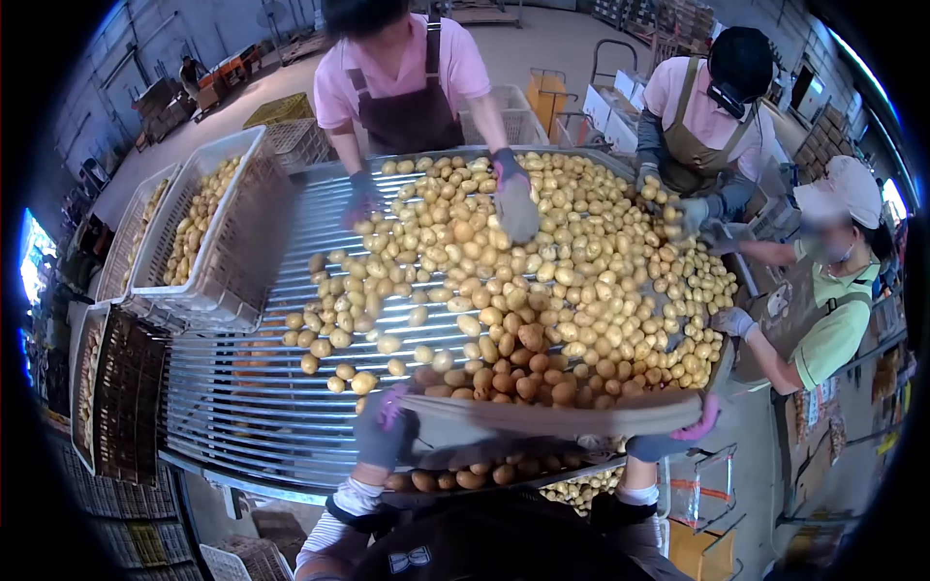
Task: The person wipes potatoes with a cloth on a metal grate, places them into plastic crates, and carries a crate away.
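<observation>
- Bluish wall point(199, 31), upper left
- Pale grey floor point(547, 44)
- Bright opening point(37, 254), far left
- White light strip point(859, 60), upper right
- Brown stack point(823, 140), right

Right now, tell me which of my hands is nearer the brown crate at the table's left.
Left. The left hand holds the container on the side nearer the brown crate; the right hand holds its opposite end, farther away.

The held grey container point(557, 418) hides some potatoes point(531, 337), and the top edge crops a co-worker's head point(366, 14).
</observation>
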Action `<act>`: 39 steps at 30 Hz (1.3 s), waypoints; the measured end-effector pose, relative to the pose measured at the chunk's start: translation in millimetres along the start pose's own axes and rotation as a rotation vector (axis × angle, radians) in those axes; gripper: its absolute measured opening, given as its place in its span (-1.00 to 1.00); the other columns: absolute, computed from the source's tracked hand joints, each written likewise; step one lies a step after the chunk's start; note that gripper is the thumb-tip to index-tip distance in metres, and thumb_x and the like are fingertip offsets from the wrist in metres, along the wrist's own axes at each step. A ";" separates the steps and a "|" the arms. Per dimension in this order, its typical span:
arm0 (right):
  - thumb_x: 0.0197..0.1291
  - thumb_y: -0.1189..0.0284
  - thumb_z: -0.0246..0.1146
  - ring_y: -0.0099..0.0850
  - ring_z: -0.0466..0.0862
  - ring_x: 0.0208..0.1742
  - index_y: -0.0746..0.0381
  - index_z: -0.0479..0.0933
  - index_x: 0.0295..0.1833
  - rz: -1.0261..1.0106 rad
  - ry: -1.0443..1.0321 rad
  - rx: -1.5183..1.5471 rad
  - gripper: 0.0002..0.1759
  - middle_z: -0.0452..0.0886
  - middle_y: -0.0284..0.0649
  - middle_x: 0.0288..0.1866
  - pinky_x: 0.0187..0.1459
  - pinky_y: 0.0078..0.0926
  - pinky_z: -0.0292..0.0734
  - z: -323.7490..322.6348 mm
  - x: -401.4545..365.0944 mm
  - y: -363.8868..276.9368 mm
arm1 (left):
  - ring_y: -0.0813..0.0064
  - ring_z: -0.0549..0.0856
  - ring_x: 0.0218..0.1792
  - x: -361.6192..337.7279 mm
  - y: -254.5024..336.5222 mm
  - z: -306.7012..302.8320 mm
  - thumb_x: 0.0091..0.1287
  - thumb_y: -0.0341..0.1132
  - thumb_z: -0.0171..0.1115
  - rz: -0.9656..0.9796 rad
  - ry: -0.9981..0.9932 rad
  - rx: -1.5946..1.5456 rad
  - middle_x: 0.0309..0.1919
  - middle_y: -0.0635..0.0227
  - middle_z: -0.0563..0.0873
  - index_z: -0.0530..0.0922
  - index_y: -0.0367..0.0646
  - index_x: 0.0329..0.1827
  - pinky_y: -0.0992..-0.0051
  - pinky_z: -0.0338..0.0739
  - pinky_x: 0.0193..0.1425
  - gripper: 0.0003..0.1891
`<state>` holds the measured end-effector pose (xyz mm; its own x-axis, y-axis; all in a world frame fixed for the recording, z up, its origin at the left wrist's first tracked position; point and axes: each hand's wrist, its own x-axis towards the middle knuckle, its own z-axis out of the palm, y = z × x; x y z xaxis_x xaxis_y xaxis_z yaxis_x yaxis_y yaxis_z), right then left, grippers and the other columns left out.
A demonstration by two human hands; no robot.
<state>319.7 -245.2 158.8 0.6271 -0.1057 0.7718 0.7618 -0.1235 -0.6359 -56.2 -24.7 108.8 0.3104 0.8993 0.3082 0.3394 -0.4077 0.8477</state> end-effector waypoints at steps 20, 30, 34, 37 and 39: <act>0.38 0.12 0.34 0.06 0.75 0.05 0.13 0.63 0.19 0.337 -1.109 -0.279 -0.59 0.77 -0.04 0.03 0.08 0.00 0.65 197.3 -137.1 65.9 | -0.15 0.55 0.43 21.3 -96.7 71.1 0.45 -0.18 0.24 0.163 -0.328 0.546 0.53 0.05 0.53 0.64 0.08 0.41 0.00 0.39 0.58 -0.53; 0.12 0.33 0.52 0.09 0.70 0.06 0.17 0.63 0.12 0.225 -1.419 -0.077 -0.55 0.76 -0.02 -0.02 0.10 0.02 0.59 144.2 -122.7 8.3 | -0.04 0.58 0.41 15.7 -94.7 67.5 0.44 -0.17 0.25 0.184 -0.259 0.544 0.50 0.12 0.57 0.64 0.10 0.43 0.08 0.45 0.52 -0.53; 0.16 0.49 0.36 0.09 0.58 0.28 0.16 0.61 0.22 -0.067 -0.958 0.048 -0.54 0.68 -0.06 0.20 0.33 0.04 0.47 85.3 -144.5 15.4 | -0.05 0.58 0.41 9.8 -95.6 64.1 0.43 -0.17 0.26 0.186 -0.246 0.531 0.49 0.13 0.59 0.64 0.11 0.43 0.06 0.44 0.54 -0.52; 0.12 0.54 0.29 0.12 0.57 0.32 0.18 0.56 0.33 -0.039 -1.121 0.070 -0.42 0.64 0.01 0.26 0.46 0.02 0.43 31.1 -150.4 17.0 | -0.09 0.56 0.42 8.8 -98.9 66.1 0.45 -0.17 0.26 0.202 -0.254 0.536 0.48 0.10 0.59 0.65 0.11 0.44 0.04 0.40 0.58 -0.52; 0.10 0.62 0.22 0.03 0.59 0.39 0.22 0.46 0.51 -0.007 -1.193 0.054 -0.25 0.58 0.02 0.41 0.42 -0.10 0.49 -0.2 -160.2 16.7 | -0.11 0.56 0.43 7.8 -100.5 65.9 0.46 -0.18 0.26 0.212 -0.233 0.485 0.48 0.07 0.58 0.64 0.11 0.44 0.04 0.39 0.59 -0.52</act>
<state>232.0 -230.5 24.5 0.3563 0.8817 0.3092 0.7540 -0.0759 -0.6525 -29.3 12.8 -2.4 0.5844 0.7539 0.3002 0.5996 -0.6505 0.4662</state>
